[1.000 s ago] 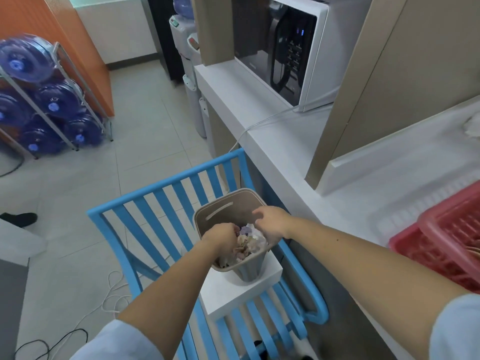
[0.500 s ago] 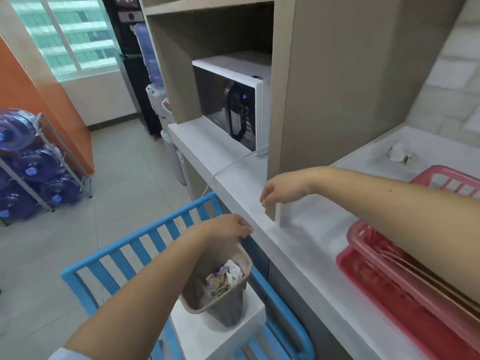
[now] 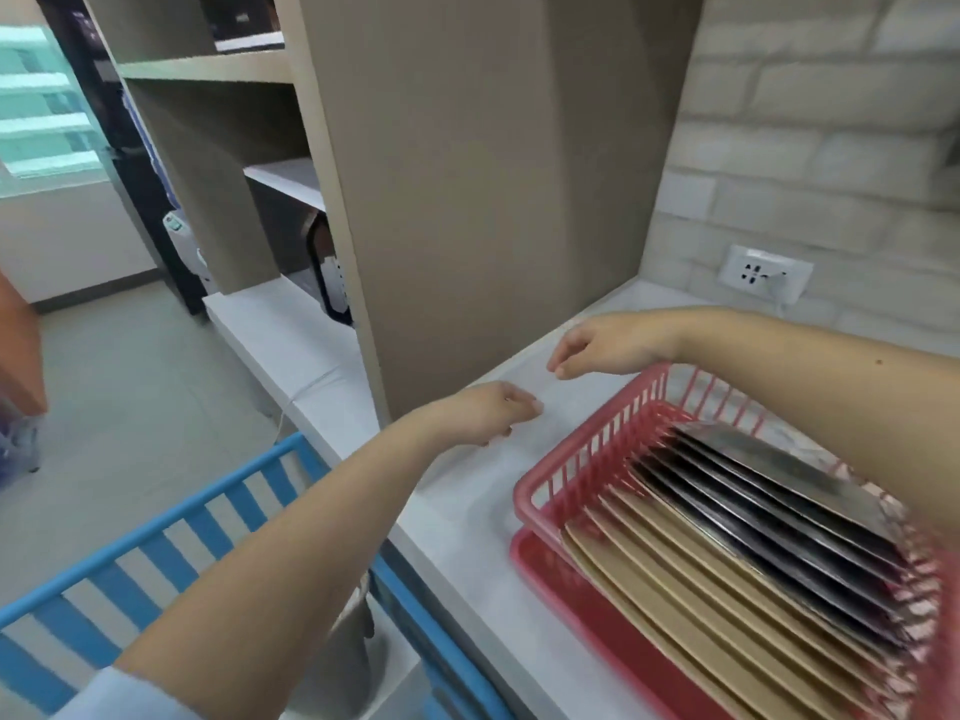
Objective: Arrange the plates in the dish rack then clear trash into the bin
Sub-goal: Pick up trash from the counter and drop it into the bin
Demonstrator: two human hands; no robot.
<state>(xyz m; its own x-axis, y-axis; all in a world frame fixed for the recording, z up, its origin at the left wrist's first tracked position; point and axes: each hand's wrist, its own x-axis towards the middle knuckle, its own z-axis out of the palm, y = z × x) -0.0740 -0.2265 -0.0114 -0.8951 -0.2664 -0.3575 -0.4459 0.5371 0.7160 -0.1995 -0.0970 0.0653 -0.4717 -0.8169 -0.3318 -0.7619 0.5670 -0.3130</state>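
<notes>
while plates (image 3: 727,532) stand in the red dish rack (image 3: 587,459), both hands, left (image 3: 483,415) and right (image 3: 597,350), hover loosely curled, holding nothing.

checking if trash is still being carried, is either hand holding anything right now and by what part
Nothing is held. The left hand and right hand hover with loosely curled fingers over the bare counter, beside the red dish rack.

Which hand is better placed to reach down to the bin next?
Probably the left. The left hand hovers near the counter edge, with its forearm directly above the bin. The right hand is farther in, beside the rack. Both hands hold nothing.
</notes>
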